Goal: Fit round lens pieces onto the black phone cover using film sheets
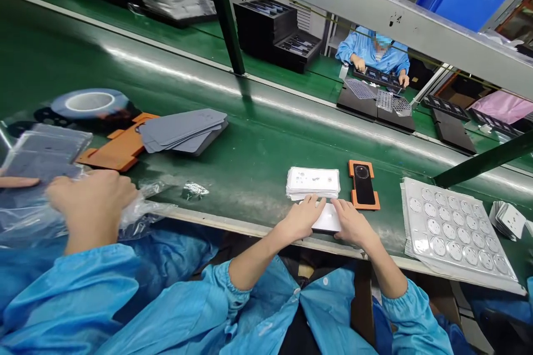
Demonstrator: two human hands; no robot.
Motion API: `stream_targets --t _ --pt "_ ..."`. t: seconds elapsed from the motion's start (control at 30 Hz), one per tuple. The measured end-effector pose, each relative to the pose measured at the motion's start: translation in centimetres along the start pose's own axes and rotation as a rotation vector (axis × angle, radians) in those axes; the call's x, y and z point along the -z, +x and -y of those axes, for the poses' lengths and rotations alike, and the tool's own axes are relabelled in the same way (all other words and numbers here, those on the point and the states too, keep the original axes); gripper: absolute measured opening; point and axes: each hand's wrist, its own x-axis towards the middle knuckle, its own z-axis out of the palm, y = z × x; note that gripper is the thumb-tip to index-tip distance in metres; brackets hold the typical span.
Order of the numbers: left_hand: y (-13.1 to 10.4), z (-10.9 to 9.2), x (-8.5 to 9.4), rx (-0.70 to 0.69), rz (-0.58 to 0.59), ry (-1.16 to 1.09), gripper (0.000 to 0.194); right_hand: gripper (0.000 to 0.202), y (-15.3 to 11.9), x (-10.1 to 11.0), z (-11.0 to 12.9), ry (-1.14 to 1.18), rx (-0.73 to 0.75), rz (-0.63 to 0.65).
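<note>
While left fingers [320, 207] touch white panel [328, 218] | right fingers [338, 211] rest opposite

A blue jacket [328, 326] with gathered cuffs [240, 288] is showing white buttons [297, 292] around its collar [338, 295] and a black top [298, 338] below the collar.

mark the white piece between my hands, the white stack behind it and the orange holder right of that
White piece [327, 218]: head view, on its uncovered upper face.
White stack [313, 182]: head view, on its top face.
Orange holder [374, 202]: head view, on its near right corner.
</note>
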Motion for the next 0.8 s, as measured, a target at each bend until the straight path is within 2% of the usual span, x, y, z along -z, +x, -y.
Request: stream_targets --t 0.07,0.2,0.3,0.4,0.47,0.53,0.6,0.7,0.8 --pt "0.5 -0.2 -0.1 -0.006 0.018 0.009 0.080 0.085 0.2 -0.2 0.3 -0.025 -0.037 0.003" --pt "1.0 -0.7 -0.3 -0.006 0.047 0.027 0.072 0.063 0.4 -0.7 0.8 -0.030 -0.092 0.012" --pt "0.5 -0.4 0.1 0.001 0.056 0.025 0.085 0.066 0.1 -0.6 0.8 -0.015 -0.086 0.016" --pt "-0.4 1.8 1.9 -0.055 0.004 -0.102 0.095 0.092 -0.4 0.7 -0.2 0.036 -0.012 -0.014" --pt "-0.7 4.3 3.5 -0.062 -0.117 -0.187 0.082 0.095 0.1 2.2 -1.3 0.107 0.029 -0.088" --pt "-0.5 7.0 4.6 0.015 -0.257 -0.209 0.068 0.077 1.5 3.5 -2.5 0.151 0.014 -0.153" --pt "0.4 9.3 4.6 0.102 -0.327 -0.228 0.067 0.063 4.1 4.2 -3.2 0.113 -0.017 -0.136" --pt "2.1 11.1 2.7 0.111 -0.323 -0.275 0.085 0.069 8.7 4.0 -3.3 0.012 0.011 -0.040" --pt "3.3 11.6 0.2 0.063 -0.326 -0.301 0.097 0.078 12.2 3.2 -3.0 -0.042 0.061 0.027"
